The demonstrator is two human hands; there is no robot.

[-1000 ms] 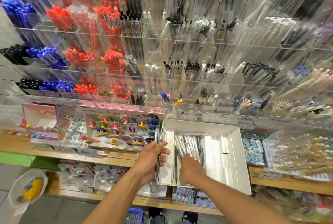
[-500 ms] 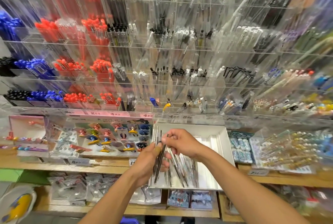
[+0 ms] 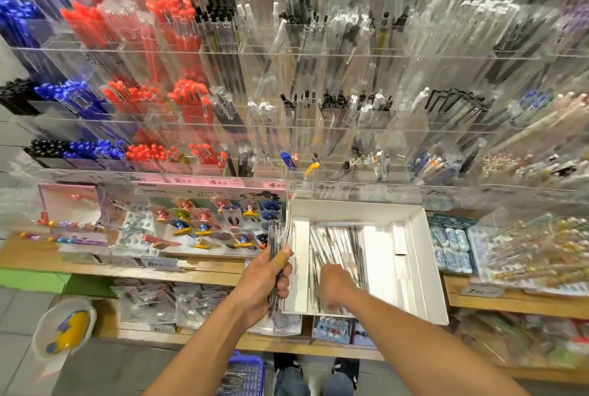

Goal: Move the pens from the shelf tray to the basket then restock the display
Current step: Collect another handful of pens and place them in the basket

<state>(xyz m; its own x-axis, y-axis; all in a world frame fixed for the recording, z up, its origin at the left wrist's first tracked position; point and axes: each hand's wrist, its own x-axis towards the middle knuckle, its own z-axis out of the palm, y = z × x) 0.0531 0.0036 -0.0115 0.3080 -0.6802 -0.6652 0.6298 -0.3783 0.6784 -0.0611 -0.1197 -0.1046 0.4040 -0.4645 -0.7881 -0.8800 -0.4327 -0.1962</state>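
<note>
The left hand grips a bundle of pens upright just beside the left wall of the white tray, fingers curled round the bundle and the thumb pressed across its front. The right hand is lowered into the tray onto the loose pens; its fingers point down and are hidden behind the knuckles, so whether they pinch a pen cannot be determined.

Risks, as a judgement:
1. The bundle is held near its lower half. Adding more pens could loosen the grip, so that pens slide down and drop onto the shelf or the floor.
2. The tray overhangs the shelf edge at its near end. Downward pressure from the right hand could tip it.
3. The blue basket sits on the floor below, partly hidden by the left forearm. A careless release could miss it.

Orientation: the loose pens lie flat, long axes running from the near end of the tray toward the acrylic display. The held bundle stands roughly vertical, parallel to the tray wall. Which end is the tip cannot be read through the blur.
</note>
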